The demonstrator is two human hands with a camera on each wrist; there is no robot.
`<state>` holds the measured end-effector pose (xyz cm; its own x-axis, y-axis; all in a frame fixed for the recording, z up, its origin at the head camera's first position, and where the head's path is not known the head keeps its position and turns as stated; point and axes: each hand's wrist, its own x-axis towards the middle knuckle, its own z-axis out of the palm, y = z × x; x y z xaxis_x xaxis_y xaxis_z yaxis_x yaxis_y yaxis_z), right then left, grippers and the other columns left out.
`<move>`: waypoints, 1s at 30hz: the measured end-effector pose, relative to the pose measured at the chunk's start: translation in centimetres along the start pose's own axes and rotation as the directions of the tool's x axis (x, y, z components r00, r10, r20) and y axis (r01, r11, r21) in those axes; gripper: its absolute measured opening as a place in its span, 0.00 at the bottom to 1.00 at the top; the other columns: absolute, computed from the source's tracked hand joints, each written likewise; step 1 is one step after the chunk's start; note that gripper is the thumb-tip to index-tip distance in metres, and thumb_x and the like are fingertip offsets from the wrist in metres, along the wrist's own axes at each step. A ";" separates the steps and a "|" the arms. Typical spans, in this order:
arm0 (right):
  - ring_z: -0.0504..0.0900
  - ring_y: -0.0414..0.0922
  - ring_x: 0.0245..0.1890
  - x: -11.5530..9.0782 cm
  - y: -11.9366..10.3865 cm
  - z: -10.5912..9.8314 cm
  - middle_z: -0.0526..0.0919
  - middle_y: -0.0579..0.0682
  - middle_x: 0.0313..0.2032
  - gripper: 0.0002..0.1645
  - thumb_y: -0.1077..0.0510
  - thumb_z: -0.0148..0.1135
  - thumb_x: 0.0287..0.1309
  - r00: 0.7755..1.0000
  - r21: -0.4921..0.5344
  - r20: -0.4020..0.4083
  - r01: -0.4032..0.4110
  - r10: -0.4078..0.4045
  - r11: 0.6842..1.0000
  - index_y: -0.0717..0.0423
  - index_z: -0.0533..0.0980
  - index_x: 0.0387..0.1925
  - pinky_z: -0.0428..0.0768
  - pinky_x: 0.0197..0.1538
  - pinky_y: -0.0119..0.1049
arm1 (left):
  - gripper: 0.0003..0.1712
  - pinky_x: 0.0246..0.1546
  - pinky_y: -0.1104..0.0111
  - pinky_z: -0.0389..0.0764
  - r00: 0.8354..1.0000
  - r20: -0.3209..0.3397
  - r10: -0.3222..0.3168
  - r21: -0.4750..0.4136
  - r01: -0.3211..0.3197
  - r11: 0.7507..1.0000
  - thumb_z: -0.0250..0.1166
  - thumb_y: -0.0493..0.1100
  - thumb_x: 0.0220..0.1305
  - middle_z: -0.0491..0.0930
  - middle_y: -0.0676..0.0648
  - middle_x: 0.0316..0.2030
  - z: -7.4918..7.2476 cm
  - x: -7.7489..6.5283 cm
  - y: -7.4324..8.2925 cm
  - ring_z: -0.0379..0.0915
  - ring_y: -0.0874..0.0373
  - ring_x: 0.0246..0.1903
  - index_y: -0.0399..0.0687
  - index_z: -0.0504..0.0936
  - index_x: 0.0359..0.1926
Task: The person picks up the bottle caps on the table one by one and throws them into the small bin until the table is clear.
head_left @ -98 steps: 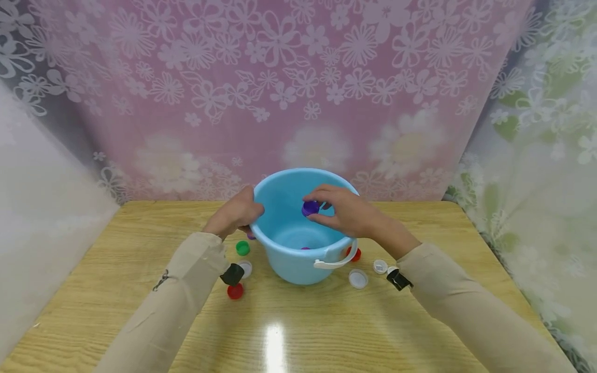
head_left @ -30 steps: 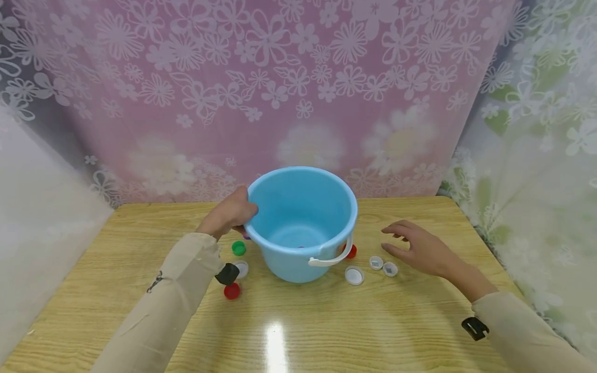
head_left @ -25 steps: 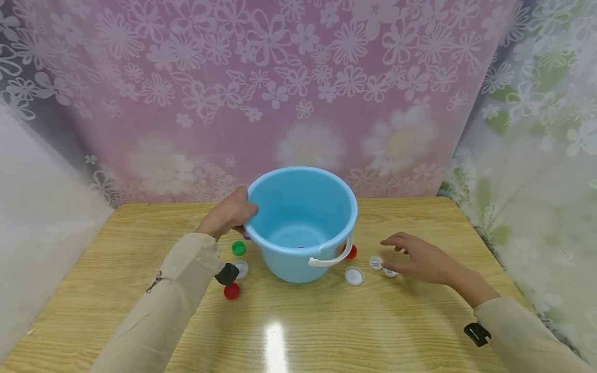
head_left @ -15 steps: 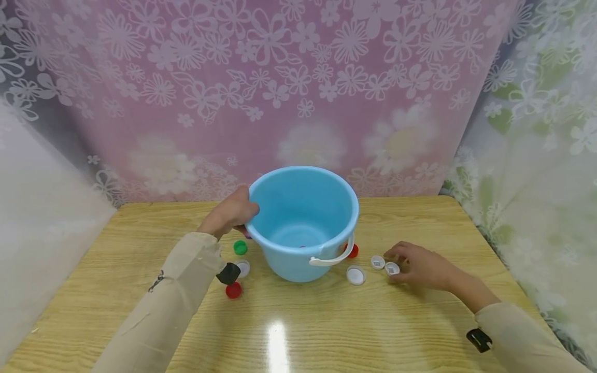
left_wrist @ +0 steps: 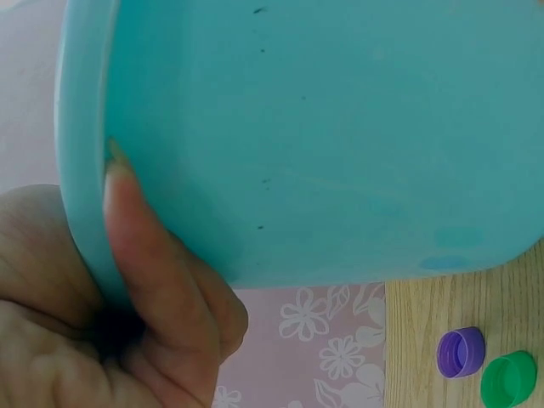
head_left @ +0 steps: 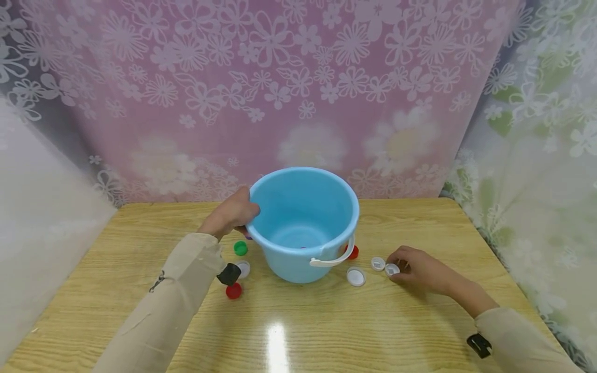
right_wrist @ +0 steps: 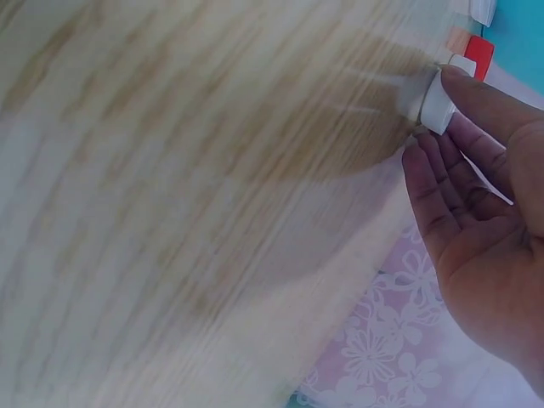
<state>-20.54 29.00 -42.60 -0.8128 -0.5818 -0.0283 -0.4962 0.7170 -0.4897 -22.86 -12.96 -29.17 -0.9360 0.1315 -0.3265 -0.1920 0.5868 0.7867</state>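
A light blue bucket stands on the wooden table in the head view. My left hand grips its left rim; the left wrist view shows the thumb and fingers curled over the rim wall. To the right, my right hand has thumb and fingers around a white bottle cap lying on the table. In the right wrist view the thumb rests on one side of that cap, the fingertips on the other. Another white cap sits directly beside it. A small purplish bit shows low inside the bucket, mostly hidden by the rim.
Left of the bucket lie a green cap, a white cap, a red cap and a purple cap. On its right are a larger white lid and a red cap. A white handle hangs at its front.
My right hand has come out of the bucket, where it held a purple cap, and moved right and down to the white cap. The left hand stays on the rim.
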 end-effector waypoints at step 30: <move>0.78 0.46 0.40 0.8 -2.5 -5.8 0.77 0.53 0.45 0.20 0.58 0.62 0.61 0.973 -0.047 -0.228 0.017 -0.028 0.999 0.64 0.76 0.53 0.81 0.44 0.44 | 0.28 0.21 0.61 0.83 1.000 -0.002 -0.002 -0.006 0.002 1.000 0.46 0.32 0.68 0.67 0.30 0.48 0.0 -0.2 0.2 0.79 0.49 0.20 0.32 0.49 0.66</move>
<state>-21.69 28.96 -36.35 -0.8471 -0.4983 0.1850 -0.5239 0.7241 -0.4487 -22.73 -12.87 -29.00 -0.9362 0.1281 -0.3272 -0.1959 0.5826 0.7888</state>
